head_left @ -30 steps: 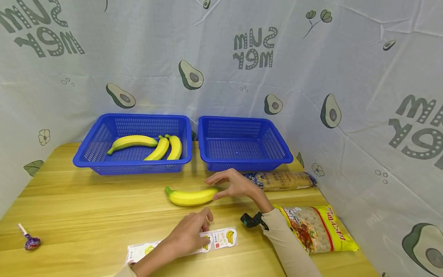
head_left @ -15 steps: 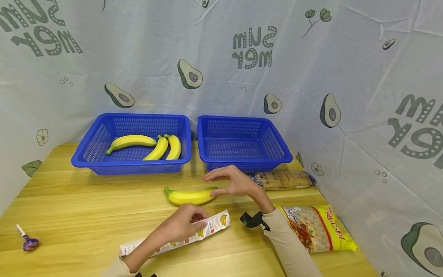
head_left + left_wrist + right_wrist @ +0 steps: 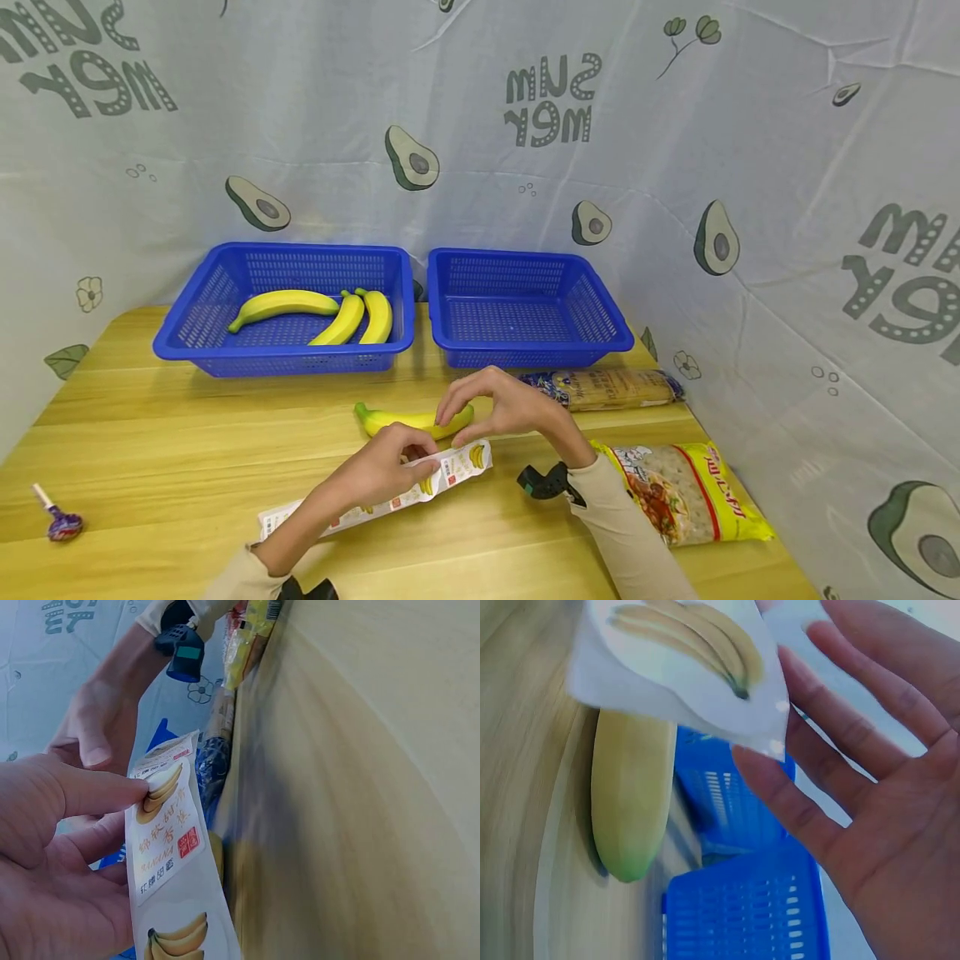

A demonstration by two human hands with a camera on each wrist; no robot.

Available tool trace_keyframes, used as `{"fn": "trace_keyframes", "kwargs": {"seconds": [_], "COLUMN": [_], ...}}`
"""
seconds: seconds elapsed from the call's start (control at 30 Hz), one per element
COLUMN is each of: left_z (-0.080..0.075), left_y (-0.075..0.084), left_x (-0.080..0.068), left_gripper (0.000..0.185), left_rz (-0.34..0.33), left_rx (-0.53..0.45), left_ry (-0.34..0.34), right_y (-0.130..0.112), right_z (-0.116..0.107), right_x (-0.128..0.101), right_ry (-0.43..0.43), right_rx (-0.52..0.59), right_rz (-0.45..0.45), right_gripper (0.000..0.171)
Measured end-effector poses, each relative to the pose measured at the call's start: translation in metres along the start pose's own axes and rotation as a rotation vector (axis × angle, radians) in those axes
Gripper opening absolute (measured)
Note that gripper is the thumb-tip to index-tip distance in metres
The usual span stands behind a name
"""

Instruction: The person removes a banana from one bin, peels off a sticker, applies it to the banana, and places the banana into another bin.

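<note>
Your left hand [image 3: 390, 467] pinches the banana sticker strip [image 3: 390, 500] mid-worktop [image 3: 187, 433], while your right hand [image 3: 510, 408] hovers relaxed over the loose banana [image 3: 397, 421].

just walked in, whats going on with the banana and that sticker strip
A person's left hand pinches a strip of banana stickers and lifts its end off the wooden table. The right hand hovers open at the strip's tip, above a loose banana. Behind, the left blue basket holds three bananas.
</note>
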State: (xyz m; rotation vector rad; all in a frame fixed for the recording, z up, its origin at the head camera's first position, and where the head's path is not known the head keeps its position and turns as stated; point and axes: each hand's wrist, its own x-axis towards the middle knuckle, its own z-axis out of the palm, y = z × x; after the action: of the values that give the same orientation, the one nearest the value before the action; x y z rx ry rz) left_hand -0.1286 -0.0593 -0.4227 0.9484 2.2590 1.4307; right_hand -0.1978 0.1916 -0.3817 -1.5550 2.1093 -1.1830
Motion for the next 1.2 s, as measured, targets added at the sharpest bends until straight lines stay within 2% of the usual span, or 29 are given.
{"fn": "trace_keyframes", "kwargs": {"seconds": [0.13, 0.37, 0.8, 1.2], "left_z": [-0.006, -0.011, -0.013, -0.011], "left_y": [0.012, 0.014, 0.015, 0.013], "left_x": [-0.001, 0.0, 0.0, 0.0], "left_gripper": [0.014, 0.014, 0.015, 0.013], "left_rz": [-0.041, -0.097, -0.076, -0.101], "left_rx": [-0.064, -0.107, -0.12, -0.129], "left_ry": [-0.001, 0.008, 0.01, 0.027], "right_y": [0.0, 0.001, 0.0, 0.008], "right_z": [0.002, 0.004, 0.002, -0.003], "right_x": [0.001, 0.001, 0.0, -0.005], "right_ry": [-0.038, -0.054, -0.057, -0.063], "right_rx": [0.052, 0.071, 0.046, 0.065], "right_rz": [0.014, 0.048, 0.11, 0.182], "right_gripper": [0.015, 0.014, 0.009, 0.007]}}
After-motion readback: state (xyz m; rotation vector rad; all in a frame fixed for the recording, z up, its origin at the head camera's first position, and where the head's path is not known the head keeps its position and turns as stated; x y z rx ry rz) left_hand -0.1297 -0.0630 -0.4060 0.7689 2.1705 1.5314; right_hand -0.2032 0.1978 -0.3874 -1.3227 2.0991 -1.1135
